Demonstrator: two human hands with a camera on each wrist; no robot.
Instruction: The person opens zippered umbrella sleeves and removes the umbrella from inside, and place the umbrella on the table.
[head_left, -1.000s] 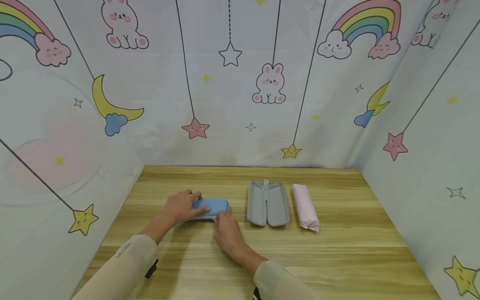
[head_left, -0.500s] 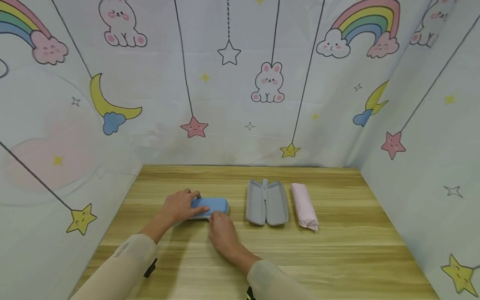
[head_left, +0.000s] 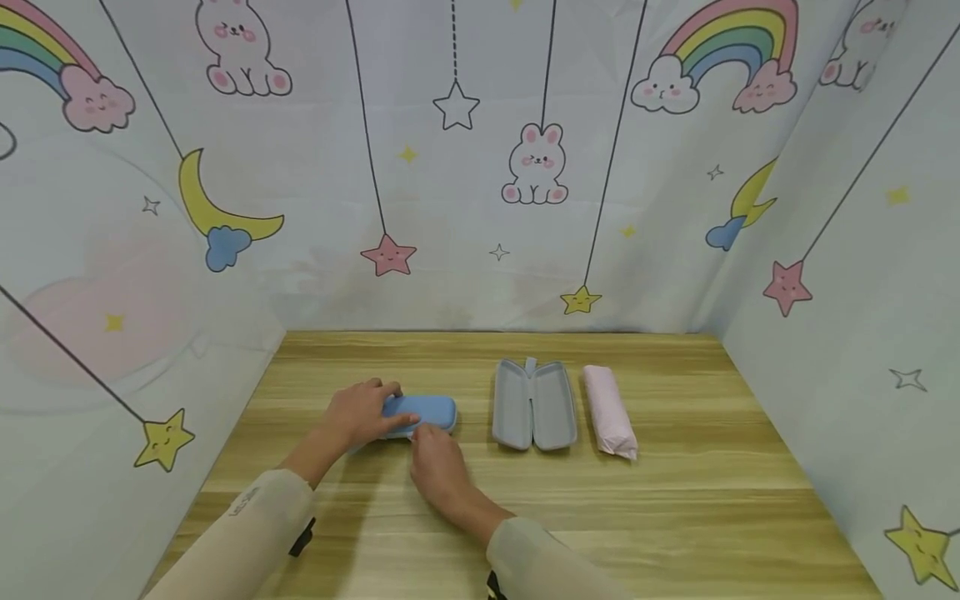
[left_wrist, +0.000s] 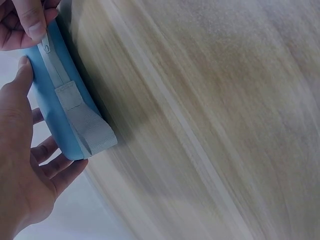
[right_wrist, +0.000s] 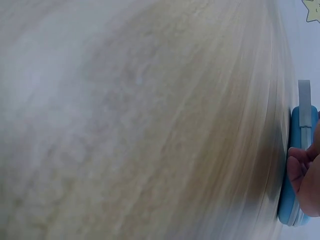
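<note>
A blue zippered case (head_left: 437, 410) lies on the left part of the table, its long side facing me. My left hand (head_left: 358, 414) grips its left end, thumb near the front and fingers round the far side. My right hand (head_left: 438, 468) is at the case's front side. In the left wrist view its thumb and finger pinch the zipper pull (left_wrist: 46, 46) on the pale zip band. A grey webbing strap loop (left_wrist: 95, 131) sticks out at one end of the case. The right wrist view shows my curled right fingers (right_wrist: 296, 167) against the case's side.
Right of the hands, a grey case (head_left: 551, 408) lies spread open, both halves facing up. Beside it is a pink wrapped packet (head_left: 609, 412). White cloth walls (head_left: 465, 200) with cartoon prints enclose the wooden table (head_left: 637, 525) at the back and sides.
My right hand has slid left along the front of the blue case with the zipper pull. The left hand stays on the case's left end.
</note>
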